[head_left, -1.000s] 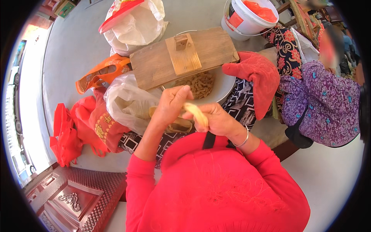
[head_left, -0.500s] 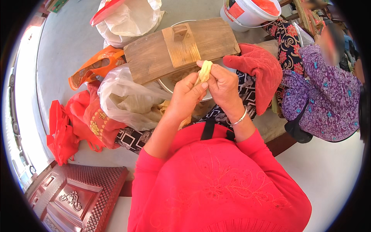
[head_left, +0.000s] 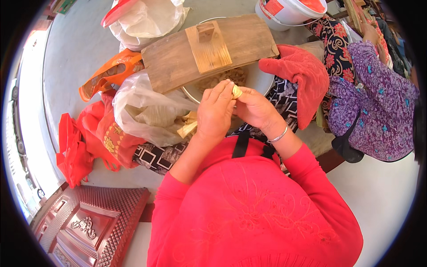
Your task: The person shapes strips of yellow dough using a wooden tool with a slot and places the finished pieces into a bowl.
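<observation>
Between my two hands is a small pale-yellow folded strip, its twisted end poking up past the fingertips. My left hand is closed around its lower part, fingers bunched together. My right hand, with a silver bangle at the wrist, pinches it from the other side. The hands are over the near edge of a pale basin holding light-brown pieces. Across the basin lies a wooden board with a raised, notched block. More yellow strips lie beside my left forearm.
A clear plastic bag and an orange bag sit left, with red bags farther out. A red cloth covers my right knee. A white bucket stands far right, near another person in purple.
Both hands have drawn slightly lower, nearer my body. The strip shows as a smaller, tighter bundle, and more of the basin's contents is visible.
</observation>
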Motion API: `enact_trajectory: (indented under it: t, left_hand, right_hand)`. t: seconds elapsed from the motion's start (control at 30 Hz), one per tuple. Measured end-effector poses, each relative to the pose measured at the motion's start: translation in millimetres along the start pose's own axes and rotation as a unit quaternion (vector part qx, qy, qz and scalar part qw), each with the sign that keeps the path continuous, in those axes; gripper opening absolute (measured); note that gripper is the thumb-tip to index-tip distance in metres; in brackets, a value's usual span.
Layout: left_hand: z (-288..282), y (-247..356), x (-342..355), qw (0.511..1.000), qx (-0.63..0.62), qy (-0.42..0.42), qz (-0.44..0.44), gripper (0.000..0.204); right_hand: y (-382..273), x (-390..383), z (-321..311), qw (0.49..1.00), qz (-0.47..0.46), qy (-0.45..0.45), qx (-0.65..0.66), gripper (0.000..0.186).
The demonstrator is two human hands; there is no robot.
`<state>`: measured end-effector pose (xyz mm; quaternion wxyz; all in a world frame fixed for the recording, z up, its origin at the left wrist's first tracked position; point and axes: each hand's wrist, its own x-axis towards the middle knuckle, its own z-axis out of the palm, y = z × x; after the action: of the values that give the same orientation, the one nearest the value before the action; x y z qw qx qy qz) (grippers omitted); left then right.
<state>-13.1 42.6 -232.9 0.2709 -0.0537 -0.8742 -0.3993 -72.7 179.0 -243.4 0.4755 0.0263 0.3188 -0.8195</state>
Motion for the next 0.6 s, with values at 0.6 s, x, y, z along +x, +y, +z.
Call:
enact_trajectory:
  t: [0.6]
  left_hand:
    - [-32.3,-13.2,-13.7,0.767,-0.415,-0.116,-0.475,0.014]
  right_hand:
    - [-28.3,10.3,11.3,0.831,-0.382,0.21,-0.347,0.007]
